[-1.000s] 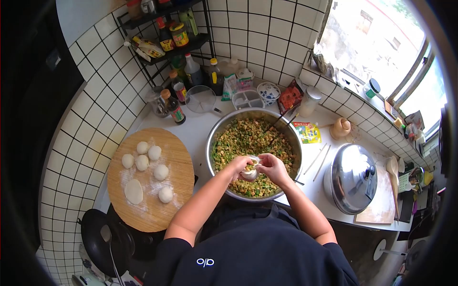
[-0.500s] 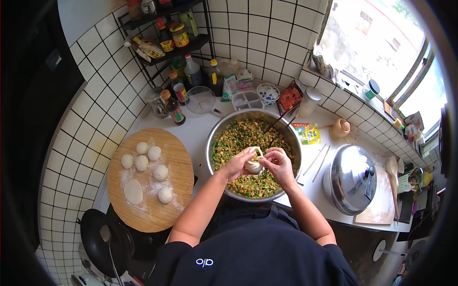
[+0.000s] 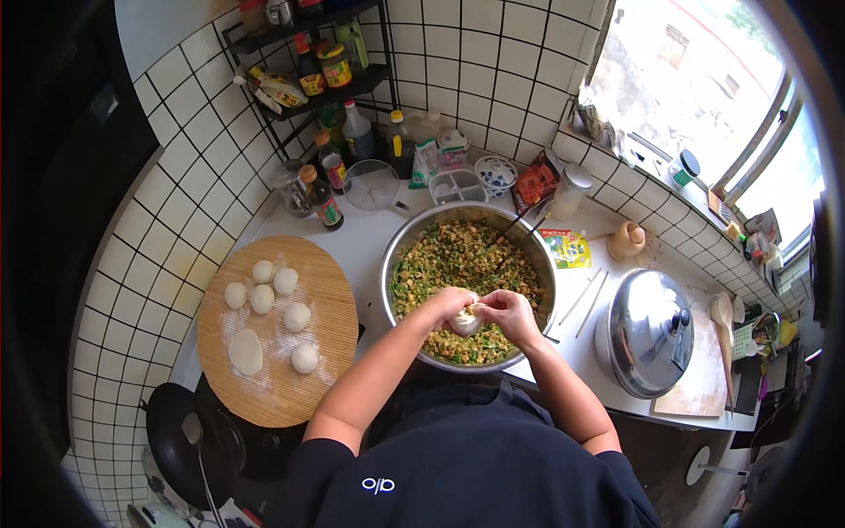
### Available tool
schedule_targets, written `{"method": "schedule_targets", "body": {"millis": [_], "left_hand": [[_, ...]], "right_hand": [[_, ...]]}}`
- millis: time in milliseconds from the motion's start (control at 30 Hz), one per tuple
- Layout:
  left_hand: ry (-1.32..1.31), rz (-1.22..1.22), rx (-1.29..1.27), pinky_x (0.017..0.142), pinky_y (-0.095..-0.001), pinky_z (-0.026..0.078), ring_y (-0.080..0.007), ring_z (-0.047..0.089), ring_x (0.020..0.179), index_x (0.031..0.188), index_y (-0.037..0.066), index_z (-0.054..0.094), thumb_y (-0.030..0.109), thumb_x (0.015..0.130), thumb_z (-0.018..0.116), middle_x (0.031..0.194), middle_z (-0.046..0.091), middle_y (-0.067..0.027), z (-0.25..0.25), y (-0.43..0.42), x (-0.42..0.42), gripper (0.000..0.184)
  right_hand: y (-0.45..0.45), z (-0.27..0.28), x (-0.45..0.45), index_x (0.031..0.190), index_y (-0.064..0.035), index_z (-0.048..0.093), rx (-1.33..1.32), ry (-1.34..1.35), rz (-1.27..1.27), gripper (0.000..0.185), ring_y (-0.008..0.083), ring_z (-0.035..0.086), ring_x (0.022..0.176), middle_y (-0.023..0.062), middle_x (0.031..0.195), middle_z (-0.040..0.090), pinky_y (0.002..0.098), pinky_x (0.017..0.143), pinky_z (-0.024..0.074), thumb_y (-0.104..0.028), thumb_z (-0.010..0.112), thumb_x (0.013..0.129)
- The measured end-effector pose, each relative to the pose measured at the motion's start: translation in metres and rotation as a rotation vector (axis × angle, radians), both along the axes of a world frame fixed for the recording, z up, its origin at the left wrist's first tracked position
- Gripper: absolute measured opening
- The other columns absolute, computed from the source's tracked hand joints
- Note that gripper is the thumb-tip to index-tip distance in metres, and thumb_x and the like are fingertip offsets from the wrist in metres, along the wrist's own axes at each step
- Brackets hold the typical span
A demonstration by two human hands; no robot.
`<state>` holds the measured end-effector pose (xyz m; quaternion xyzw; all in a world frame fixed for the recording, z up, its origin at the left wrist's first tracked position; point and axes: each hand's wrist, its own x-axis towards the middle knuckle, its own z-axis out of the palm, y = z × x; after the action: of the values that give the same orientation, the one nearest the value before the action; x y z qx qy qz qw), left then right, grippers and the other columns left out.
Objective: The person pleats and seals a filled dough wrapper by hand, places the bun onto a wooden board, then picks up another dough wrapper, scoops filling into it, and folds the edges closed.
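Note:
Both my hands are closed on a stuffed bun [image 3: 466, 323] of white dough, its top gathered between the fingers. My left hand [image 3: 447, 306] grips it from the left, and my right hand [image 3: 509, 314] pinches the gathered edge from the right. Beneath them stands a large steel bowl [image 3: 388, 295] of chopped green and brown filling [image 3: 466, 255]. On the left, a round wooden board [image 3: 299, 396] dusted with flour carries several dough balls [image 3: 297, 317] and one flattened dough wrapper [image 3: 246, 351].
A lidded steel pot [image 3: 647, 330] stands right of the bowl, beside two chopsticks [image 3: 591, 303] and a yellow packet [image 3: 566, 248]. Bottles [image 3: 321, 198] and containers line the wall behind. A black wok [image 3: 180, 444] with a ladle [image 3: 202, 466] sits lower left.
The opening at the bun's top has been drawn together, hiding the filling inside it. My hands have come closer together and slightly lower; the dough on the board stays put.

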<state>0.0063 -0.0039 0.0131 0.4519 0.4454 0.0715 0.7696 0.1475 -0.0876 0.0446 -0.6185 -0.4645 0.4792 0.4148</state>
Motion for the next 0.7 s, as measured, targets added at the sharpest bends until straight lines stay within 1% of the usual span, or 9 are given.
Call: {"method": "schedule_targets", "body": {"millis": [167,267,300,333,433,533,567,667,700], "left_hand": [[0.114,-0.112,-0.006,0.052,-0.0385,0.053,-0.0191,0.061,0.060,0.100,0.005,0.054,0.034,0.082,0.042,0.084,0.060,-0.0083,0.003,0.006,0.001,0.036],[-0.058,-0.239,-0.078,0.058,-0.0382,0.054,-0.0205,0.062,0.070,0.108,0.005,0.052,0.038,0.084,0.039,0.095,0.060,-0.0101,0.016,0.016,-0.008,0.043],[-0.136,-0.070,-0.071,0.064,-0.0375,0.054,-0.0202,0.061,0.084,0.117,0.004,0.048,0.043,0.087,0.035,0.107,0.057,-0.0109,0.029,0.012,-0.015,0.051],[-0.251,-0.068,-0.099,0.068,-0.0377,0.053,-0.0192,0.059,0.093,0.126,0.008,0.041,0.042,0.089,0.032,0.115,0.053,-0.0104,0.025,0.015,-0.020,0.051],[-0.472,0.109,0.015,0.067,-0.0388,0.055,-0.0184,0.059,0.087,0.123,0.013,0.041,0.031,0.090,0.039,0.105,0.055,-0.0084,0.010,-0.005,-0.012,0.038],[-0.343,0.223,0.040,0.064,-0.0381,0.055,-0.0183,0.060,0.085,0.113,0.010,0.047,0.023,0.087,0.046,0.098,0.055,-0.0079,0.016,-0.017,-0.006,0.029],[-0.366,0.264,-0.038,0.061,-0.0382,0.056,-0.0188,0.060,0.084,0.107,0.008,0.049,0.017,0.085,0.050,0.096,0.055,-0.0084,0.013,-0.015,-0.007,0.023],[-0.283,0.167,-0.029,0.062,-0.0394,0.056,-0.0199,0.060,0.082,0.107,0.007,0.049,0.016,0.085,0.048,0.097,0.055,-0.0084,0.009,-0.011,-0.008,0.023],[-0.261,0.131,0.042,0.062,-0.0403,0.055,-0.0205,0.061,0.078,0.105,0.007,0.051,0.025,0.088,0.044,0.092,0.057,-0.0072,0.009,-0.012,-0.008,0.026]], "right_hand": [[-0.001,-0.006,0.001,0.084,0.0029,0.061,-0.027,0.101,0.009,0.020,0.0101,0.057,0.061,0.0053,0.072,0.061,0.0230,0.057,0.0490,-0.013,0.069,0.075],[-0.001,-0.001,0.004,0.082,0.0016,0.061,-0.054,0.202,0.000,0.021,0.0088,0.056,0.060,0.0040,0.071,0.061,0.0216,0.056,0.0470,-0.016,0.071,0.074],[-0.001,0.000,0.005,0.083,0.0016,0.061,-0.024,0.215,-0.049,0.019,0.0085,0.056,0.060,0.0043,0.072,0.061,0.0213,0.057,0.0477,-0.015,0.069,0.076],[0.000,-0.001,0.005,0.084,0.0017,0.061,0.004,0.261,-0.095,0.019,0.0085,0.056,0.060,0.0043,0.072,0.061,0.0212,0.057,0.0479,-0.015,0.068,0.076],[0.001,-0.005,0.003,0.087,0.0036,0.061,0.054,0.333,-0.186,0.020,0.0095,0.057,0.062,0.0056,0.076,0.062,0.0207,0.060,0.0486,-0.014,0.067,0.078],[-0.001,0.006,-0.003,0.089,0.0041,0.061,0.067,0.298,-0.104,0.022,0.0099,0.057,0.067,0.0064,0.082,0.062,0.0218,0.062,0.0484,-0.014,0.067,0.078],[-0.002,-0.005,0.001,0.092,0.0033,0.062,0.154,0.020,-0.002,0.022,0.0121,0.058,0.071,0.0055,0.082,0.060,0.0242,0.064,0.0482,-0.011,0.067,0.076],[-0.003,0.006,0.001,0.090,0.0009,0.063,0.234,-0.319,0.109,0.021,0.0152,0.058,0.071,0.0047,0.079,0.058,0.0264,0.065,0.0479,-0.009,0.067,0.073],[-0.003,0.013,0.001,0.089,-0.0005,0.064,0.250,-0.416,0.138,0.019,0.0193,0.058,0.070,0.0068,0.079,0.056,0.0279,0.066,0.0485,-0.008,0.067,0.072]]}}
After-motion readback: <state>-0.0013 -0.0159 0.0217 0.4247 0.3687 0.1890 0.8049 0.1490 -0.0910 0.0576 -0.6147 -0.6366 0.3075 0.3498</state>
